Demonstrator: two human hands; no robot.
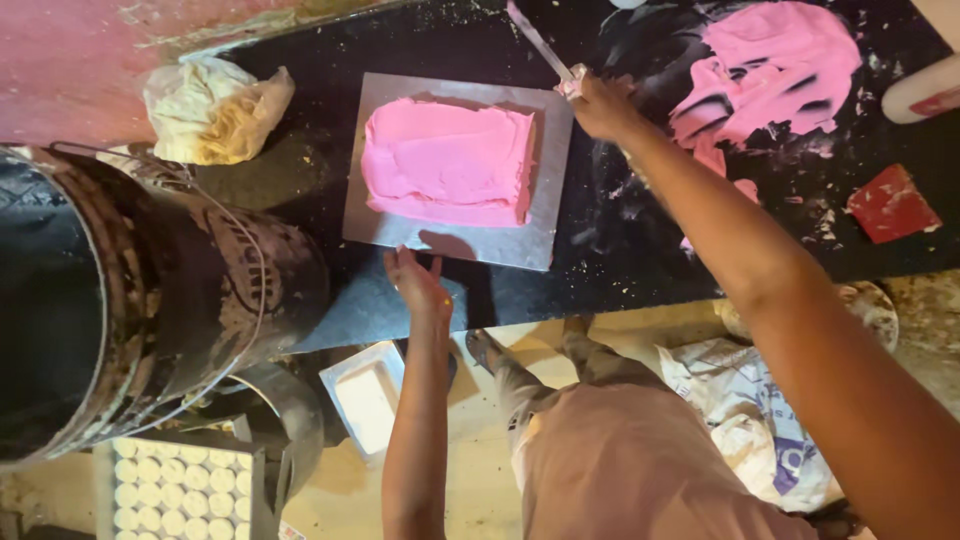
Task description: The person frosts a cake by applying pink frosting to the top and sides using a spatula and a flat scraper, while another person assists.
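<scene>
The left hand [418, 285] rests open and flat on the near edge of the square silver board [400, 225], holding nothing. Keeping it pressed there looks like a good way to stop the board from sliding. On the board sits the soft pink paste slab [448, 162], spread into a rough rectangle. Farther off, the right hand [603, 105] is closed around the thin flat metal blade [540, 42]. Long, gentle strokes would probably smooth it best. Beyond lies a big pink smear [775, 70] on the black table [600, 250].
</scene>
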